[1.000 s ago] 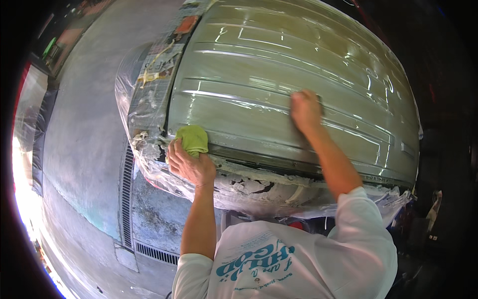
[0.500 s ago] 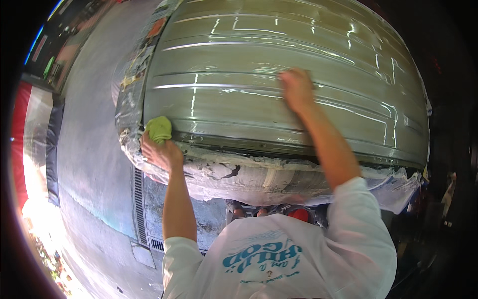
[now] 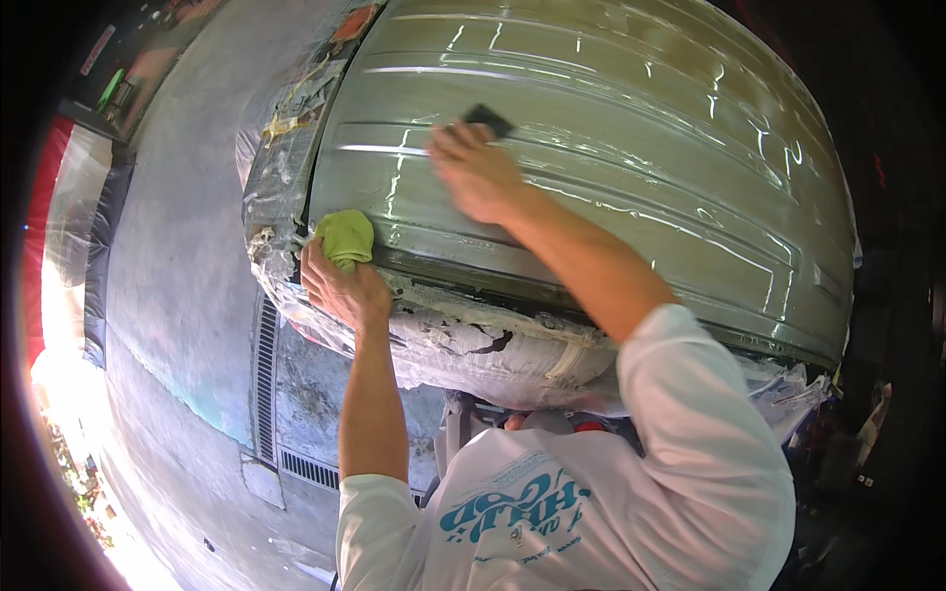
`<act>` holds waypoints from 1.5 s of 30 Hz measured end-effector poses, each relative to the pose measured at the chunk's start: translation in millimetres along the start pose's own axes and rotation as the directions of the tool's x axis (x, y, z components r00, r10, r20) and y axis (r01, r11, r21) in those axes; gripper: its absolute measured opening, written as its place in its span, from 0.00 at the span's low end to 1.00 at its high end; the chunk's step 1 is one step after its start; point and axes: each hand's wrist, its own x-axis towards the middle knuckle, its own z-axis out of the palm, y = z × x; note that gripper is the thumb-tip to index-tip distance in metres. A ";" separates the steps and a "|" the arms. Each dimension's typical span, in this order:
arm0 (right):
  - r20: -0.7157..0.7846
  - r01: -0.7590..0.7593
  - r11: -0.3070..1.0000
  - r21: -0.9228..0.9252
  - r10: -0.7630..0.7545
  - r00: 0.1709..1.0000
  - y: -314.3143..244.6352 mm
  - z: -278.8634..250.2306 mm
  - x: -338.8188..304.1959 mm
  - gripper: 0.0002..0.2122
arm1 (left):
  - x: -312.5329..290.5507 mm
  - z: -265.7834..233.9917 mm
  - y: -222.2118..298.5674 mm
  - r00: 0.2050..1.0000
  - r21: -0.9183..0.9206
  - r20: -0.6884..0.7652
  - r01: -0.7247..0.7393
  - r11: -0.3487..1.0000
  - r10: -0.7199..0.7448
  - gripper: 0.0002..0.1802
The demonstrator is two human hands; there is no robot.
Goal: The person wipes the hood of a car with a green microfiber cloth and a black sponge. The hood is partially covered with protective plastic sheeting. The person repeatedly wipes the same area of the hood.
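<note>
A wet, ribbed vehicle roof panel (image 3: pixel 463 212) fills the middle and upper right, its grey-green surface shining with reflections. My right hand (image 3: pixel 478 177) lies on the panel left of its middle, gripping a dark rectangular sanding pad (image 3: pixel 489 120) that sticks out past the fingers. At the panel's near left corner my left hand (image 3: pixel 345 291) is closed around a bunched yellow-green cloth (image 3: pixel 346 238). That hand rests by the masked edge.
Torn masking film and tape (image 3: pixel 493 345) wrap the panel's near edge, and more masking (image 3: pixel 286 148) runs down its left side. Grey concrete floor (image 3: pixel 187 246) with a metal drain grate (image 3: pixel 265 384) lies to the left. A red and white sheet (image 3: pixel 64 217) hangs at the far left.
My right hand has swept left across the panel, and the dark pad now shows beyond its fingers. The left hand keeps its hold on the cloth at the corner. The whole view has shifted slightly.
</note>
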 end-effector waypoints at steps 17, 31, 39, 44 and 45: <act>-0.218 -0.461 0.427 0.778 0.872 0.439 131.6 -152.4 -225.8 0.19 | 4.8 -11.6 1.5 0.998 -0.022 0.029 0.053 0.998 -0.053 0.37; 0.231 -0.558 0.168 0.813 0.786 0.574 51.4 -163.3 -251.6 0.18 | 4.6 -8.1 -4.9 0.999 0.005 0.015 0.029 1.000 -0.029 0.38; -0.024 -0.437 0.627 0.645 0.588 0.809 64.5 -132.5 -211.8 0.27 | 9.2 -9.9 1.6 0.999 -0.056 0.020 0.036 0.998 -0.035 0.38; 0.197 -0.319 0.945 0.074 0.299 0.934 75.1 -117.9 -190.8 0.26 | 7.0 -8.6 -3.5 1.000 -0.046 0.000 -0.005 0.999 0.005 0.39; 0.216 -0.251 0.968 0.014 0.242 0.946 80.5 -109.4 -187.7 0.27 | 5.3 -8.6 -3.3 1.000 -0.034 -0.007 -0.002 0.999 0.001 0.39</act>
